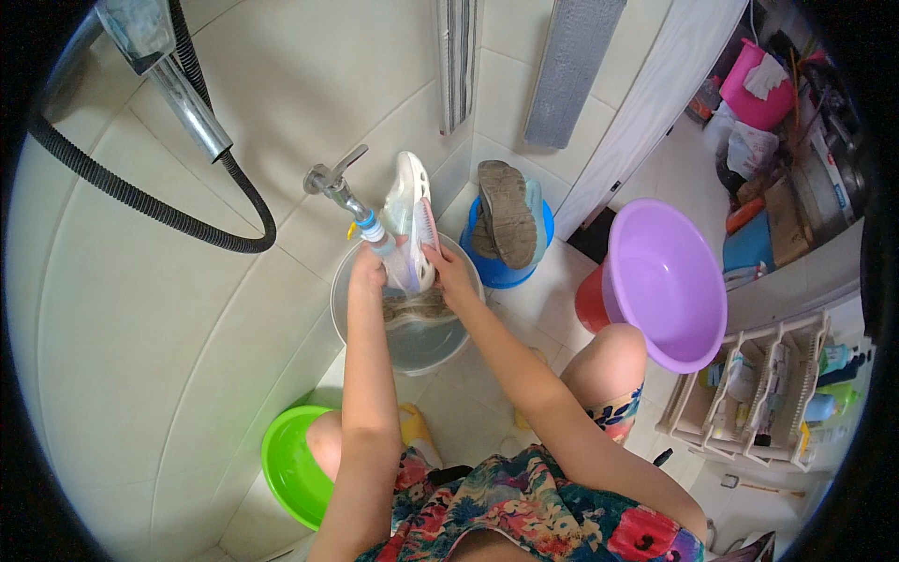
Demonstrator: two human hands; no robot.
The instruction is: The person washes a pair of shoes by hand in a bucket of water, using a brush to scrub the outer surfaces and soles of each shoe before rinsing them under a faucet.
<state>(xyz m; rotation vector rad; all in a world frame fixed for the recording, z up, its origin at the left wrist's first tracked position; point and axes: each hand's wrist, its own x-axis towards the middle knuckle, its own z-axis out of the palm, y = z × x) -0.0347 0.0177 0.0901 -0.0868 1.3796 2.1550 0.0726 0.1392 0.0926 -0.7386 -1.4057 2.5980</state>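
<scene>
A white clog-style shoe (406,186) with holes along its side is held under the wall tap (344,197), over a white bucket (338,309). My left hand (369,267) grips the shoe beside the tap's nozzle, with some fingers hidden. In my right hand (449,272) is a pink scrub brush (429,223), its pale bristles facing the shoe's side. The right fingertips are also close to the shoe's edge. Below both hands, cloudy water (425,348) stands in the bucket, and a brownish shoe sole (414,309) lies in it.
Brown-soled footwear (507,211) rests on a blue bucket (502,274) at the back. A purple basin (664,281) tops a red bucket (591,298) on the right. A green basin (295,464) is at left. A shower hose (175,221) hangs upper left; a bottle rack (744,393) stands right.
</scene>
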